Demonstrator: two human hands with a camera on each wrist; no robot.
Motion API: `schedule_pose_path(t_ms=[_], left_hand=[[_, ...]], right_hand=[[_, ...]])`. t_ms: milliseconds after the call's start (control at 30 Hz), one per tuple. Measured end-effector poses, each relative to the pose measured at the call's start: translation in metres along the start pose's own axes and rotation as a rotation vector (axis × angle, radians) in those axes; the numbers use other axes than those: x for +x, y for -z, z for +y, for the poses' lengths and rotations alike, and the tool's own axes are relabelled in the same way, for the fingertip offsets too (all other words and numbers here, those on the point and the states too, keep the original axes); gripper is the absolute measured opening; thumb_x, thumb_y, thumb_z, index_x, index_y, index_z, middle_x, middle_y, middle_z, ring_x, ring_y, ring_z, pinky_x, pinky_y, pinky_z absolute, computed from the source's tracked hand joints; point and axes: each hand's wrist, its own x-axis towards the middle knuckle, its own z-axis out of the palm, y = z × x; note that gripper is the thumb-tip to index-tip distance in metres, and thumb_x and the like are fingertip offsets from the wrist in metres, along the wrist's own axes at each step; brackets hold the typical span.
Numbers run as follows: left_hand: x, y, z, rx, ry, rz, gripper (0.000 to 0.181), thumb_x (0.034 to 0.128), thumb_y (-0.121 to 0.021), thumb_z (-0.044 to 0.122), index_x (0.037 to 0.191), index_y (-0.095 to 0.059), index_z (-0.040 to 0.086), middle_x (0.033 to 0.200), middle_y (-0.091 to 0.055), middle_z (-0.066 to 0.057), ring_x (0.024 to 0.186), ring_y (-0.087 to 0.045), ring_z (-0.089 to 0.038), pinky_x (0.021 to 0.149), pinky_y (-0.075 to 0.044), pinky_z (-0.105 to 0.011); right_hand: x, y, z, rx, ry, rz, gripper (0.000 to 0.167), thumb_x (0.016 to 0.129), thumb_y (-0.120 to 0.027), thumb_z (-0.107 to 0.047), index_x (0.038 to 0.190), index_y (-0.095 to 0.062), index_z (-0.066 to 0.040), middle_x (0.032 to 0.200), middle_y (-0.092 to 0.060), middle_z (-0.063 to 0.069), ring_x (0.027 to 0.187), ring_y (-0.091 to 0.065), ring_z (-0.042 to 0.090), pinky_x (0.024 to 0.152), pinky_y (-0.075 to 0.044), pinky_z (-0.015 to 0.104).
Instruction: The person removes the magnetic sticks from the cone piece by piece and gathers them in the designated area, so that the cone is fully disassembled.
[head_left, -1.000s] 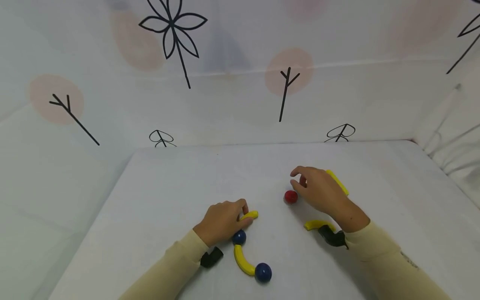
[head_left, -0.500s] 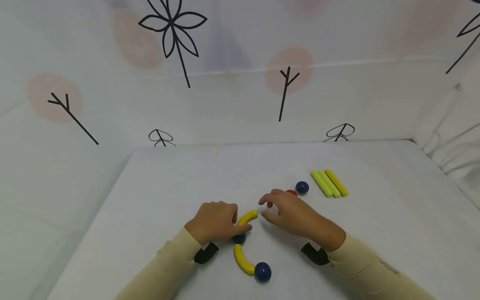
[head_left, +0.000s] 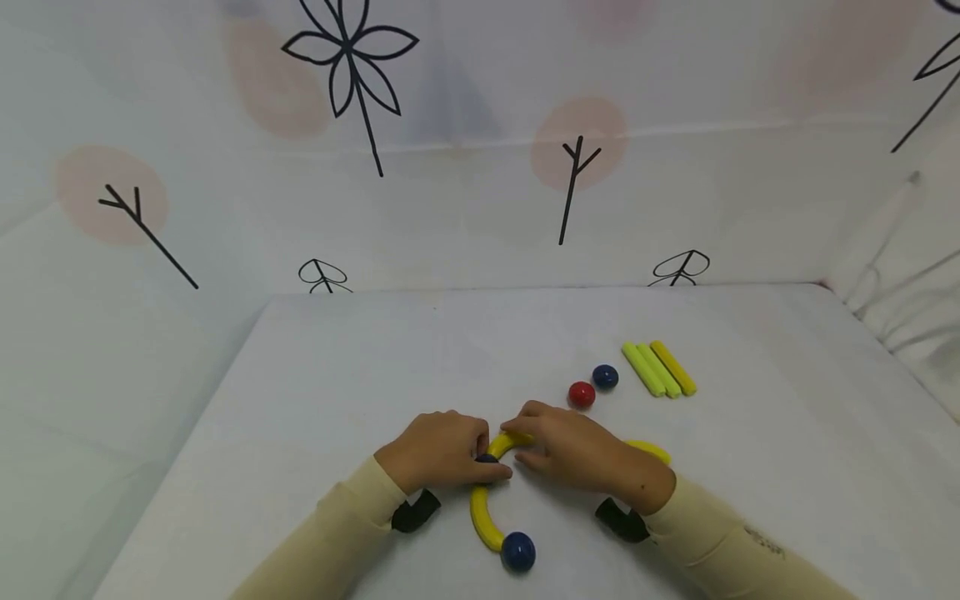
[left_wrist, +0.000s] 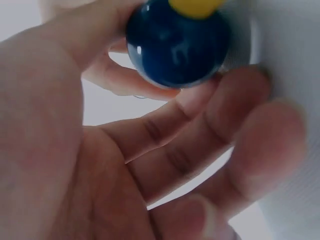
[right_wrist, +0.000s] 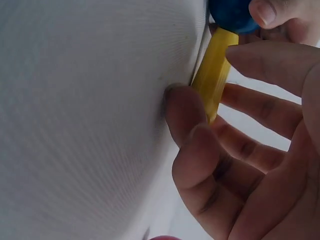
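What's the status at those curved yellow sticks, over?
Left grip pinches a blue ball. Right grip curled round curved yellow stick, one end against that ball. Red ball just beyond right grip, seemingly not blocking.

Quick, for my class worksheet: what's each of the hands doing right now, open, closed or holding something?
Left hand: holding a blue ball.
Right hand: holding a curved yellow stick.

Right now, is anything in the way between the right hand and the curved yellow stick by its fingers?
Nothing visible is in the way: the right hand has its fingers at the curved yellow stick. The stick's other end meets a shiny blue ball, held by the left hand.
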Motion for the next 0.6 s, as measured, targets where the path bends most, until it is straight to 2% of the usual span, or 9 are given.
schedule_pose_path(t_ms=[133,333,600], left_hand=[[0.0015,-0.0016,0.0019,-0.008,-0.012,0.017,0.041,0.085,-0.071,0.06,0.086,-0.062,0.019,0.058,-0.047,0.009,0.052,-0.044,-0.007,0.05,-0.029,-0.023],[0.0043,-0.0032,0.0027,-0.001,-0.036,0.053,0.035,0.0873,-0.07,0.055,0.095,-0.065,0.022,0.063,-0.054,0.011,0.056,-0.047,-0.006,0.052,-0.034,-0.023],[0.005,-0.0022,0.0039,0.018,-0.024,0.065,0.037,0.0854,-0.073,0.055,0.1,-0.067,0.021,0.069,-0.058,0.011,0.061,-0.051,-0.007,0.055,-0.038,-0.023]], right_hand=[[0.0016,-0.0018,-0.0007,-0.033,-0.045,0.0,0.035,0.089,-0.076,-0.021,0.123,-0.07,-0.017,0.103,-0.062,-0.005,0.082,-0.056,0.005,0.078,-0.053,0.024],[0.0035,-0.0013,-0.0017,-0.052,-0.133,-0.001,0.028,0.088,-0.077,-0.02,0.116,-0.072,-0.02,0.097,-0.063,-0.006,0.078,-0.056,0.007,0.079,-0.055,0.029],[0.0037,0.0004,0.0006,-0.044,-0.158,-0.01,0.022,0.088,-0.078,-0.02,0.109,-0.074,-0.019,0.094,-0.064,-0.006,0.079,-0.057,0.008,0.081,-0.056,0.029]])
